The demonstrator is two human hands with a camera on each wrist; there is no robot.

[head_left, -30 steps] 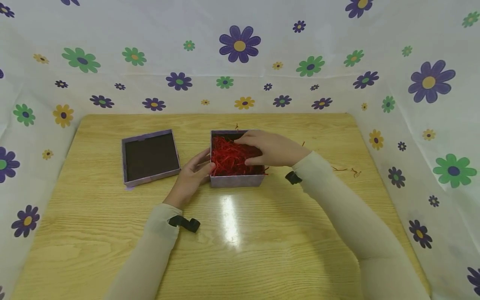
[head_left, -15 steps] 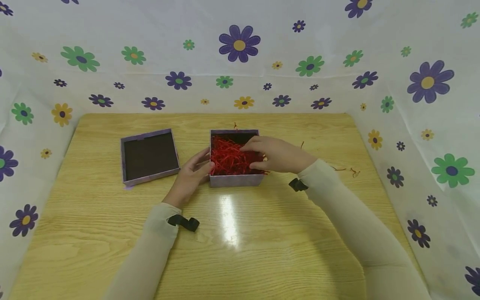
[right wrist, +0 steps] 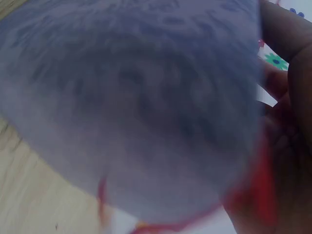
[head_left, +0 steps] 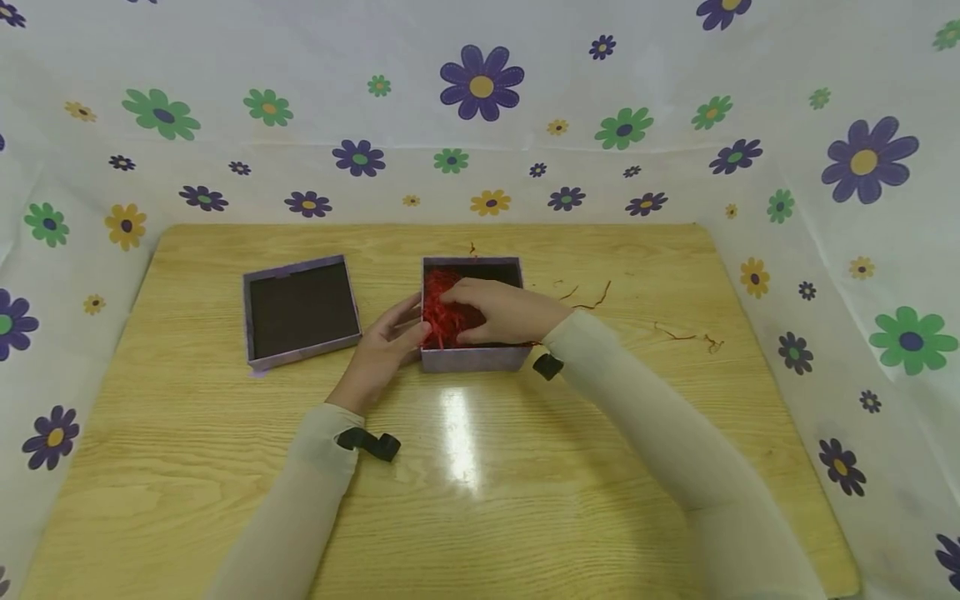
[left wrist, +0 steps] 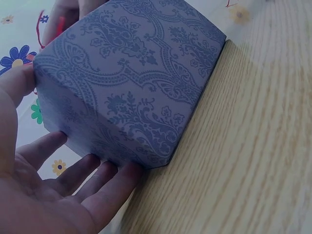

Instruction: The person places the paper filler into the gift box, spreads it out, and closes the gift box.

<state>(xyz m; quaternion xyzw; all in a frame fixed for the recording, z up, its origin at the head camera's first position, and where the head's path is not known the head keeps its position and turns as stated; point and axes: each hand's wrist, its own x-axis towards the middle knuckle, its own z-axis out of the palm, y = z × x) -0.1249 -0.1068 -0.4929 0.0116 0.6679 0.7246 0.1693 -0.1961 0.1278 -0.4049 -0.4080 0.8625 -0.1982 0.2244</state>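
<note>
A purple patterned box (head_left: 476, 360) stands on the table, its dark inside facing up. Shredded red paper (head_left: 442, 292) is bunched in its left part, and the dark floor shows at the back right. My left hand (head_left: 378, 358) holds the box's left wall, thumb over the rim and fingers against the outside; the left wrist view shows the fingertips on the patterned side (left wrist: 141, 73). Inside the box, my right hand (head_left: 502, 310) has thumb and fingers around the red shreds; its fingertips are partly hidden. The right wrist view is mostly filled by the blurred box wall (right wrist: 131, 107).
A box lid (head_left: 303, 308) lies left of the box, its dark inside up. Loose red strands (head_left: 592, 302) lie on the wooden table (head_left: 525, 492) to the right, with one strand behind the box. A flowered white cloth (head_left: 300, 50) encloses the table's back and sides.
My right hand has first drawn slightly right, then moved left across the box. The red shreds now crowd the left side, baring dark floor. My left hand keeps its place on the box.
</note>
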